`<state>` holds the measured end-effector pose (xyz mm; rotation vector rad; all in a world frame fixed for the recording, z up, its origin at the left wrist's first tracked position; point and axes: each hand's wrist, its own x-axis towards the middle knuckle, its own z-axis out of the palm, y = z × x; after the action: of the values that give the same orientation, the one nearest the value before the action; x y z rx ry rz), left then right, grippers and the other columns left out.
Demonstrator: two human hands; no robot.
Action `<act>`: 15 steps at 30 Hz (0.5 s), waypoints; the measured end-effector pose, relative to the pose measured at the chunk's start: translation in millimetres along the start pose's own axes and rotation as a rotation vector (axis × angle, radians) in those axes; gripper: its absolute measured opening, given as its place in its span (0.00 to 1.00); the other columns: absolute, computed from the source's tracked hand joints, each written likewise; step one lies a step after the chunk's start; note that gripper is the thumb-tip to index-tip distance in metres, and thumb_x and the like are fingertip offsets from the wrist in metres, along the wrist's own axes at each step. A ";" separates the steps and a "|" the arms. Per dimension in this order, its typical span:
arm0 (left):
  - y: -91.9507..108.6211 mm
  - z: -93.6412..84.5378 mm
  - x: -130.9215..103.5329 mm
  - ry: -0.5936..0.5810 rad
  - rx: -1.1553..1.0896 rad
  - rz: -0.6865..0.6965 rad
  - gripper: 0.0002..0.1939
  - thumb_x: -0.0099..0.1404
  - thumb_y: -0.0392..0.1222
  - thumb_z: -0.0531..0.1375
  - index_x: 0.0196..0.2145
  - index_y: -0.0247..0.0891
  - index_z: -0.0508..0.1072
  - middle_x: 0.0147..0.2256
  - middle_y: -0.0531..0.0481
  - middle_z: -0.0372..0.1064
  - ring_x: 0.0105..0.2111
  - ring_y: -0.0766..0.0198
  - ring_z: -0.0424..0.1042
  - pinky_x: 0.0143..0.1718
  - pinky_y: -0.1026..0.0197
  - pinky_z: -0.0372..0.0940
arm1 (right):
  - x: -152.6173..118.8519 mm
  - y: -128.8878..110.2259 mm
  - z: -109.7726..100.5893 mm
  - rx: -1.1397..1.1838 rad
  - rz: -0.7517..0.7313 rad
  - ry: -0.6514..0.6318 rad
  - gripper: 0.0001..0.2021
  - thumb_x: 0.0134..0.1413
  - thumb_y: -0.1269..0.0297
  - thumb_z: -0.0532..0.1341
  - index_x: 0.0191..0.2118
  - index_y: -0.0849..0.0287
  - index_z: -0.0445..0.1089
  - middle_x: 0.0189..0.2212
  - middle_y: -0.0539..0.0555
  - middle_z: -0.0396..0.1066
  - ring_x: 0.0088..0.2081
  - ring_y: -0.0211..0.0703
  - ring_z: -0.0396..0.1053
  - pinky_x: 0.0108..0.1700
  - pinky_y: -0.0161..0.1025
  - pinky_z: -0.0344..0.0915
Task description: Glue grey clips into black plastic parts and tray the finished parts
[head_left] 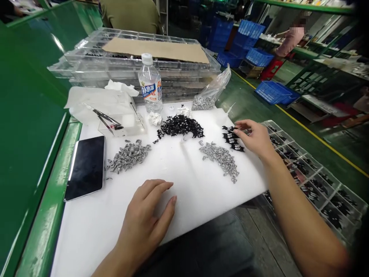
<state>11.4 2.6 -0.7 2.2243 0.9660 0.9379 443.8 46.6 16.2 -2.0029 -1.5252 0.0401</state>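
My left hand (148,213) hovers or rests at the front of the white tabletop (184,181); its thumb and fingers are apart, holding nothing. On the right, my right hand (253,138) pinches at the end of the top row of small black parts with grey pieces on them (232,139). What lies between its fingertips is too small to make out. Left of these rows spreads a pile of small silver-grey pieces (220,156). A heap of small black pieces (181,126) lies farther back, and another grey pile (129,156) sits on the left.
A dark-screened tablet (86,167) lies at the left edge. Behind it, tweezers (106,118) rest on a clear box (127,129). A plastic bottle (150,86), a bag of grey pieces (206,100) and stacked clear trays (178,73) stand behind. A compartment tray (314,175) sits lower right.
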 end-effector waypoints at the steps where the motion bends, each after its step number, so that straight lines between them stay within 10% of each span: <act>1: 0.1 0.0 0.2 0.000 0.004 0.006 0.11 0.74 0.38 0.61 0.52 0.40 0.75 0.47 0.44 0.74 0.45 0.58 0.77 0.45 0.56 0.74 | 4.5 2.7 1.7 -0.007 0.002 -0.036 0.19 0.60 0.53 0.65 0.52 0.58 0.78 0.46 0.63 0.82 0.46 0.58 0.79 0.50 0.56 0.74; 15: -9.5 -2.1 -0.5 -0.048 0.108 0.039 0.12 0.74 0.42 0.62 0.54 0.44 0.73 0.48 0.44 0.76 0.47 0.55 0.79 0.46 0.56 0.78 | 11.3 24.8 -37.7 -0.036 -0.279 -0.462 0.28 0.65 0.60 0.62 0.69 0.50 0.66 0.64 0.60 0.73 0.62 0.60 0.73 0.61 0.61 0.72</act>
<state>5.7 8.4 -6.2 2.3522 0.9751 0.8647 483.2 36.0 38.5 -1.8701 -2.0949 0.3866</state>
